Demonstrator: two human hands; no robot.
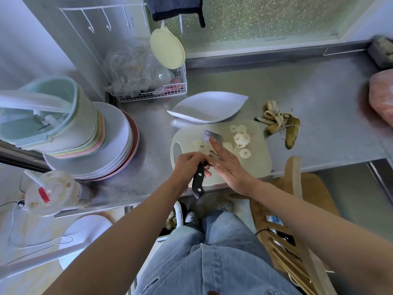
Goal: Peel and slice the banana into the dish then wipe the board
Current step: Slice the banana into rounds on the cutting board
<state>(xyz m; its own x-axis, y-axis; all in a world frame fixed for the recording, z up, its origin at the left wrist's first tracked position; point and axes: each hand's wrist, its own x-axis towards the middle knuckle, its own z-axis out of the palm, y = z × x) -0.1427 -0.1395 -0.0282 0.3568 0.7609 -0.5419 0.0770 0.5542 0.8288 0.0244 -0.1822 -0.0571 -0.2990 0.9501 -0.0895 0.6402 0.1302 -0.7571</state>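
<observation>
A pale cutting board lies at the counter's front edge with several banana slices scattered on it. My left hand grips the black handle of a knife whose blade lies over the board. My right hand is stretched flat with straight fingers against the blade, over a few slices. The white leaf-shaped dish stands just behind the board and holds nothing. The banana peel lies on the counter to the right of the board.
A stack of plates with a pale green tub on top stands at the left. A plastic cup with a straw sits front left. A wire basket is behind, and a wooden chair stands below the counter edge at right.
</observation>
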